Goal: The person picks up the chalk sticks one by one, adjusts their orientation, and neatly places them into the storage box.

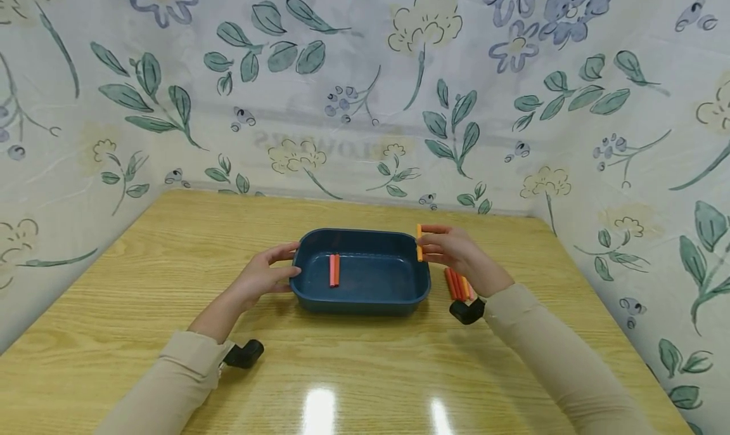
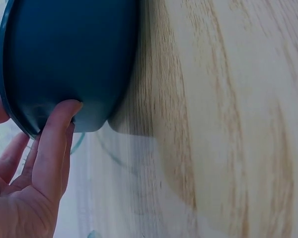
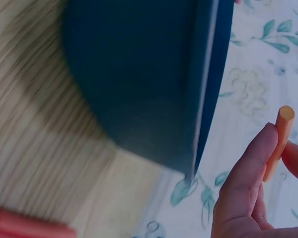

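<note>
My left hand point(image 1: 263, 275) holds the left end of a dark blue plastic bin point(image 1: 359, 308), its fingers at the rim and against the outer wall point(image 2: 74, 54). Between thumb and fingertips, my right hand point(image 1: 453, 248) pinches a short orange crayon-like stick point(image 3: 279, 144). It overlaps the bin's right rim in the head view; the right wrist view shows it apart from the bin wall point(image 3: 139, 84). Inside the bin, a pink stick point(image 1: 332, 271) and an orange-red stick point(image 1: 337, 271) lie side by side, left of the middle.
Right of the bin, several red, orange and pink sticks point(image 1: 456, 285) lie in a row on the wooden table point(image 1: 353, 365), partly behind my right hand and wrist. A floral cloth point(image 1: 353, 73) stands at the back and both sides. Each wrist carries a black camera mount point(image 1: 244, 354).
</note>
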Motion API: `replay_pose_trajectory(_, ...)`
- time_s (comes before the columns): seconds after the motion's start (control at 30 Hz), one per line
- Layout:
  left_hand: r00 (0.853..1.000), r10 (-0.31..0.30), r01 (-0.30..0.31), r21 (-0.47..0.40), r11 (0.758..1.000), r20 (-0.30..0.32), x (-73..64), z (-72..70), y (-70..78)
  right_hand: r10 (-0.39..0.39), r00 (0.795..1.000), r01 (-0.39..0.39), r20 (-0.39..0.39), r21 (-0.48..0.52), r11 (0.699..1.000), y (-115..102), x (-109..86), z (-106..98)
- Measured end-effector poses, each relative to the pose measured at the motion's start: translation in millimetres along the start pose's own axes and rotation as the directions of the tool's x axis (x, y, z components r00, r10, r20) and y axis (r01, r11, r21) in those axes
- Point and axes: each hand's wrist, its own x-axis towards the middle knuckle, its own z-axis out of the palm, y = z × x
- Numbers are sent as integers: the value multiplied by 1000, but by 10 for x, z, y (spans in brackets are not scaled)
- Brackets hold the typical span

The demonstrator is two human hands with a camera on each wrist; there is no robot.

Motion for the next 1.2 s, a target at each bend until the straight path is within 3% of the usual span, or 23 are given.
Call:
replay_pose_trajectory(0.6,1000,-5,5,-8,1000,-4,-6,-3,6,86,993,-94,83,105,990,-314,242,566)
replay_pose_trajectory(0.87,1000,6,-6,-13,1000,1,-6,-7,-1,159,980,-165,117,40,985,-389,373,813)
replay_pose_trajectory(1.2,1000,6,-6,-22,1000,6,-1,-12,13,219,943,-207,250,-75,976,-337,558,1020)
